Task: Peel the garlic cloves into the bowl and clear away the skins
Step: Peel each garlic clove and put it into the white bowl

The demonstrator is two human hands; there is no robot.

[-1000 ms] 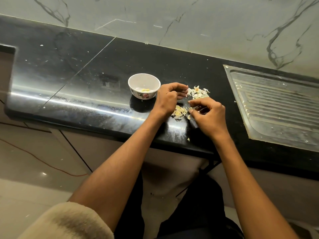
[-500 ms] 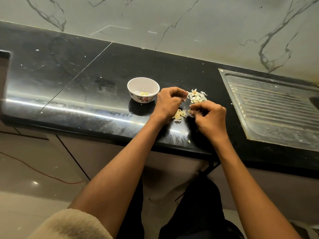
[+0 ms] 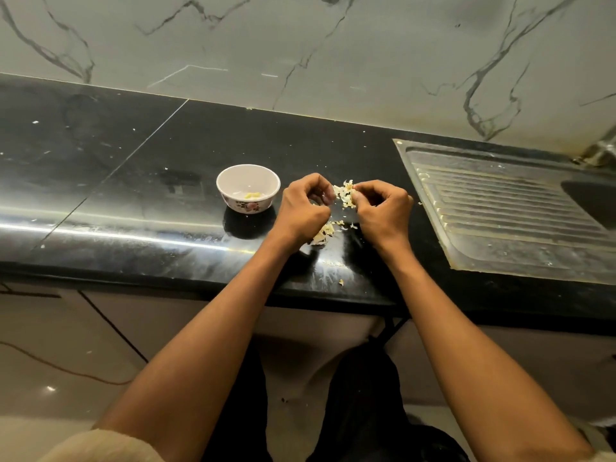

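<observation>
- Both hands, left hand (image 3: 305, 208) and right hand (image 3: 383, 211), are curled up over the black counter (image 3: 133, 181); I cannot tell what they hold
- Garlic skins (image 3: 345, 195) lie between them
- The bowl (image 3: 248, 188) sits just left, with peeled garlic (image 3: 251, 195) inside

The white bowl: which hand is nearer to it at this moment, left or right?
Left. The left hand is just right of the bowl, apart from it, fingers curled. The right hand is farther right, beyond the left hand, beside the garlic skins.
</observation>
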